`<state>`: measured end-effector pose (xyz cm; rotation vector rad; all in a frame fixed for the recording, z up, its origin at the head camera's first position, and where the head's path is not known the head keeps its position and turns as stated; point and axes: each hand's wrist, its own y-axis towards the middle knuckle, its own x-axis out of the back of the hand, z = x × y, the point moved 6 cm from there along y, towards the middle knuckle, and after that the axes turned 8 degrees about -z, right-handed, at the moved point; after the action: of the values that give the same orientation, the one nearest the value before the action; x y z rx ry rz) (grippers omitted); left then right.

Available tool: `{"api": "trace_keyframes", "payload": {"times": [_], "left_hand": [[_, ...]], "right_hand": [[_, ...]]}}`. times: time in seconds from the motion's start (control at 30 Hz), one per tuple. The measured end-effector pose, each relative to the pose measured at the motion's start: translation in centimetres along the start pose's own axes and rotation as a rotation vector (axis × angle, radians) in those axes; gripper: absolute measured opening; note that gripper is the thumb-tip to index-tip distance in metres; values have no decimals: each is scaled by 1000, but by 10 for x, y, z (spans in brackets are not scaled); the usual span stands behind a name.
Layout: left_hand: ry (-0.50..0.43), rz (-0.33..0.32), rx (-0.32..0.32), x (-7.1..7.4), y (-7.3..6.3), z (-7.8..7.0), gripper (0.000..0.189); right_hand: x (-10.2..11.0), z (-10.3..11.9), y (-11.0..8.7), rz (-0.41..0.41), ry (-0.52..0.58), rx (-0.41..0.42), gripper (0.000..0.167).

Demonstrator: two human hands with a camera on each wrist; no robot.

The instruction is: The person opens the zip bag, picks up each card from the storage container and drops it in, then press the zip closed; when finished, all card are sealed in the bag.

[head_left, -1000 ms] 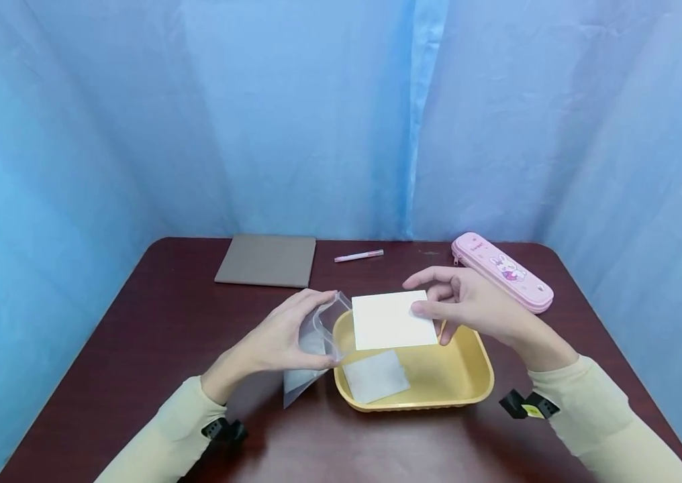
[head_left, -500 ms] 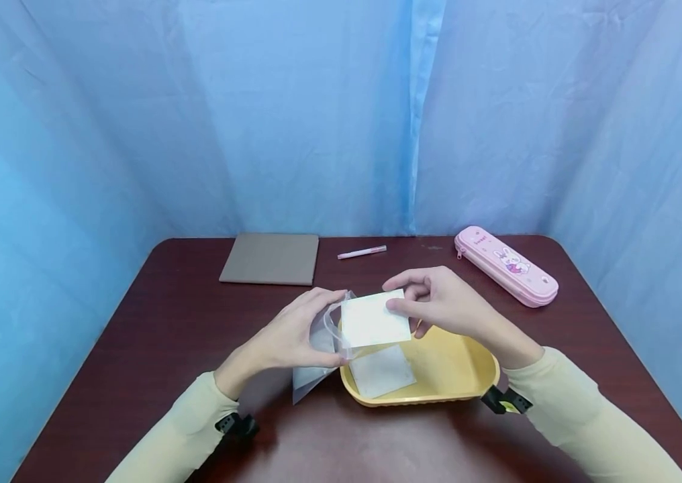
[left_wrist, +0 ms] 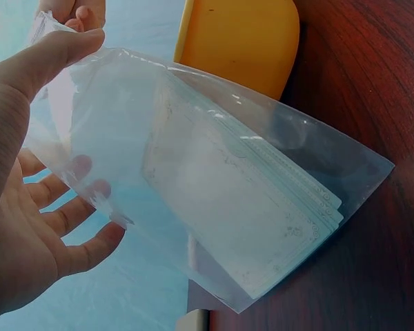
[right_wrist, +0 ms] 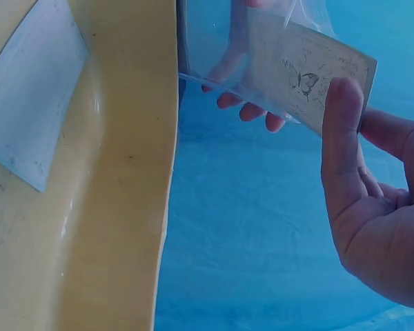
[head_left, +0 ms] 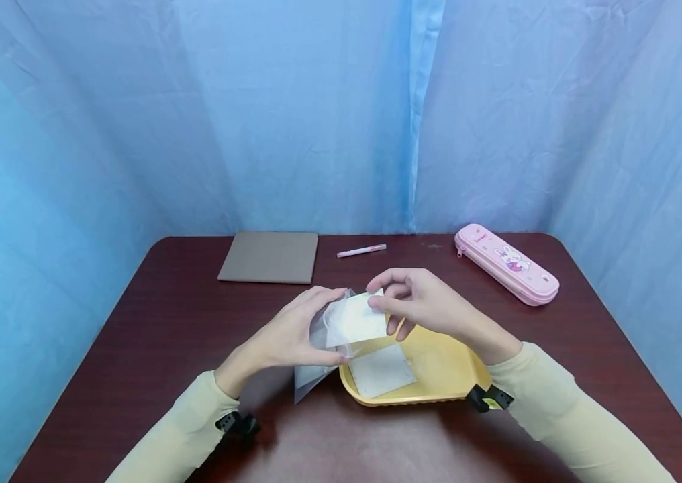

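Note:
My left hand [head_left: 289, 329] grips a clear plastic bag [left_wrist: 317, 138] at its mouth, thumb on one side and fingers on the other. Inside the bag, seen in the left wrist view, lies a stack of pale cards [left_wrist: 228, 193] with ornate printed borders. Between thumb and finger, my right hand [head_left: 431, 303] pinches a white card [head_left: 354, 322] by its right end. The card's far end is within the bag's mouth; a butterfly print shows on it in the right wrist view. Below the hands, another card [head_left: 382, 371] lies in the yellow basket [head_left: 444, 362].
A grey-brown notebook [head_left: 268, 257] lies at the back left of the dark wooden table [head_left: 166, 322]. To its right is a slim white and pink pen [head_left: 362, 251]. The pink pencil case [head_left: 507, 264] sits at the back right. Blue curtains [head_left: 305, 121] surround the table.
My right hand has moved left, carrying the card from above the basket into the mouth of the bag. The left hand has stayed on the bag, nearly still.

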<state>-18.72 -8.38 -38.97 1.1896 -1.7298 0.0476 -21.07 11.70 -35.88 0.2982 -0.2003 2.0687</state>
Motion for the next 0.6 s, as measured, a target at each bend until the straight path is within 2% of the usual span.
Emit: {"api": "trace_keyframes", "payload": {"times": [0.13,0.3,0.6], "left_hand": [[9,-6,-20,2,0,-1,95],[8,0,-27,3,1,-3,94],[-28,1,-2,5,1,-3,96]], "right_hand": [[-1,-5,1,41,85,-23,42],[0,-13,2,30,148,-71,46],[-6,-17,5,-18,140,-58,39]]}}
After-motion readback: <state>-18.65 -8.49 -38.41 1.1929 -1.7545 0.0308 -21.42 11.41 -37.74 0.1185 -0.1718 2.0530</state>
